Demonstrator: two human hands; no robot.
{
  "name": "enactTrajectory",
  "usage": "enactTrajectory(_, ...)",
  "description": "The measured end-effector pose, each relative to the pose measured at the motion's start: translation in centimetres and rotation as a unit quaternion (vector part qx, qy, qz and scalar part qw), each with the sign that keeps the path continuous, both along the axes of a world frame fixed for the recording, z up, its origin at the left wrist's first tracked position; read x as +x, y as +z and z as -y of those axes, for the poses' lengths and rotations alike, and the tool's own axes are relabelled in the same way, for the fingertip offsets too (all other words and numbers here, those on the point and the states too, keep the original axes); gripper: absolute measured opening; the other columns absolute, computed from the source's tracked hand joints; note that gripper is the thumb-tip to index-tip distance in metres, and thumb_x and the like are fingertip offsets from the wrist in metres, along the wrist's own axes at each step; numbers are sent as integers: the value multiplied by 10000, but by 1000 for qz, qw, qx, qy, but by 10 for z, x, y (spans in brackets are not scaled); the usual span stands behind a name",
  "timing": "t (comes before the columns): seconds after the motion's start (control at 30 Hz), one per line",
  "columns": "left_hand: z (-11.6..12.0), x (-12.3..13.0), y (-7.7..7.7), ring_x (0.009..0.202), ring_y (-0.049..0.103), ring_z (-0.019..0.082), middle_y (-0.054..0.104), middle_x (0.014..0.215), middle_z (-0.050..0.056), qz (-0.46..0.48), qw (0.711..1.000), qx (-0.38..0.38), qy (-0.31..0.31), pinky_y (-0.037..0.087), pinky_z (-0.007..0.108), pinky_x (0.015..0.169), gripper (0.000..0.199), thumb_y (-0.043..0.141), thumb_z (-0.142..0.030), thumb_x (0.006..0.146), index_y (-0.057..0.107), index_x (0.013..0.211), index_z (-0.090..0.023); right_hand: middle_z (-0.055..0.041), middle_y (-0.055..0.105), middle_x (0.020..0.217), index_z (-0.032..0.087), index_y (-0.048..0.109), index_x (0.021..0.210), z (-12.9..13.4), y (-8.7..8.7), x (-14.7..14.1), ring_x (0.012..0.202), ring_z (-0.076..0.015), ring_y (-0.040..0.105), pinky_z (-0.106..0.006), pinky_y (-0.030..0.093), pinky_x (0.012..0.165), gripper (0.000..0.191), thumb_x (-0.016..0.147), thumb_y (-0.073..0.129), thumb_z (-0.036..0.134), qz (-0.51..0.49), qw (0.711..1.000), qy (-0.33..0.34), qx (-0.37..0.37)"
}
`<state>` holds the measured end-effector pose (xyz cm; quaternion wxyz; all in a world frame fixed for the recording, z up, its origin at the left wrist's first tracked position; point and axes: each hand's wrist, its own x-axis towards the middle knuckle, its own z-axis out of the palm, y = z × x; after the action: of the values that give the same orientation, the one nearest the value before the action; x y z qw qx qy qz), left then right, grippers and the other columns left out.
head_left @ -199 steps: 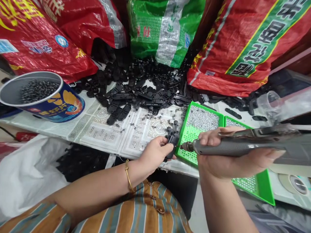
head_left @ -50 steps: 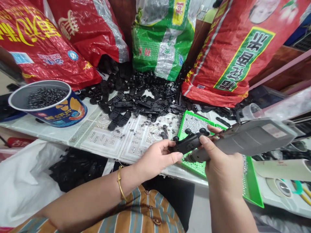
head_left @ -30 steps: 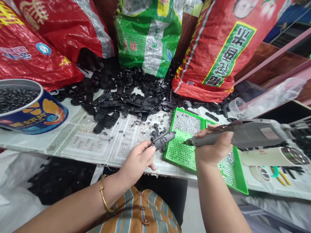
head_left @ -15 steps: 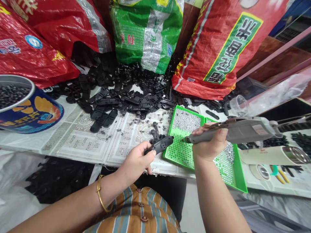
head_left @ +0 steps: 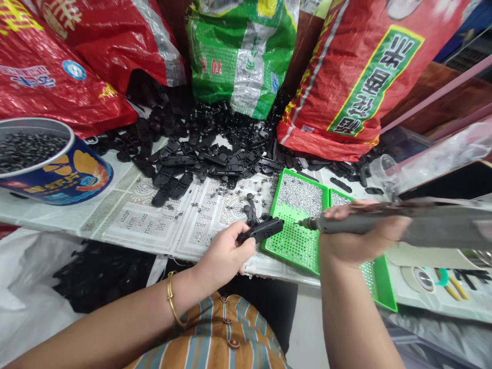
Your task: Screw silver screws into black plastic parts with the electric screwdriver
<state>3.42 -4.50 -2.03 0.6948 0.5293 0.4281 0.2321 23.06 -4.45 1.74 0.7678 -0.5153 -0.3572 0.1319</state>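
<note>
Pinched in my left hand is a black plastic part, held over the table's front edge beside the green tray. My right hand is wrapped round a grey electric screwdriver, which lies sideways with its tip pointing left over the tray's perforated area. A short gap separates the tip from the black part. Small silver screws fill the back of the tray. Just behind my left hand rest a few small black pieces.
Black plastic parts are heaped along the back, before a green sack and red sacks. A blue tub of small black pieces stands left. Tape and yellow-handled pliers lie right.
The screwdriver and my right hand have moved right and tilted flatter. In my left hand the black part has turned somewhat. The whole view has shifted slightly.
</note>
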Motion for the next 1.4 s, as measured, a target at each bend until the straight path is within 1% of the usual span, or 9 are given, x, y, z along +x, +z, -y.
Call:
enactTrajectory(0.1,1,1,-1,371,393,72,393,438,-97,-6,999,32,-6,315,197,420,102,466,-299,805,476,789,-199,51,394,442,230,547,648,11,24,-11,351,-105,384,-268,332,369,438,752,362,613,1,996,55,73)
enactTrajectory(0.2,1,2,-1,391,397,76,391,433,-94,-20,999,48,-17,302,200,436,101,454,-288,808,483,785,-193,50,421,421,226,582,652,20,43,-29,342,-110,400,-283,360,385,452,673,472,664,1,989,144,43)
enactTrajectory(0.3,2,3,-3,403,397,78,389,439,-95,-35,998,56,-24,296,204,446,104,444,-286,808,476,784,-190,50,435,413,224,590,661,23,49,-46,338,-114,414,-281,361,387,452,660,495,667,-25,980,198,28)
enactTrajectory(0.43,4,4,-7,401,379,72,377,442,-100,-32,997,65,-21,287,202,450,113,436,-300,813,459,784,-193,49,444,417,218,594,673,20,45,-55,339,-107,421,-257,341,363,430,687,489,634,-24,973,224,46)
enactTrajectory(0.73,5,6,-10,393,356,65,376,442,-100,-35,997,62,-15,257,196,441,97,448,-284,797,444,752,-198,50,448,436,222,576,708,18,32,-55,348,-116,439,-276,369,380,442,713,440,643,-10,970,240,41)
enactTrajectory(0.87,4,6,-8,395,357,68,371,434,-98,-45,997,59,-16,258,196,443,99,452,-279,787,442,730,-198,50,455,447,226,562,701,19,32,-57,360,-119,453,-277,375,391,422,723,445,631,-1,969,244,36)
enactTrajectory(1.07,3,8,-6,408,366,76,384,440,-91,-44,997,61,-15,262,201,444,102,457,-286,776,456,730,-196,47,456,438,216,557,648,22,34,-58,364,-128,467,-287,383,393,402,678,526,615,-2,957,290,26)
enactTrajectory(1.23,2,8,-2,410,373,80,384,448,-90,-38,997,58,-23,273,205,438,103,456,-293,772,461,742,-194,38,483,434,208,584,643,25,33,-58,372,-134,474,-300,388,413,395,648,570,603,-29,956,291,30)
enactTrajectory(1.4,3,10,-1,381,373,72,373,426,-96,-44,997,43,-37,275,197,426,105,441,-289,787,432,728,-202,30,490,444,200,581,624,31,34,-59,377,-141,478,-319,396,429,420,644,560,619,-39,954,295,12)
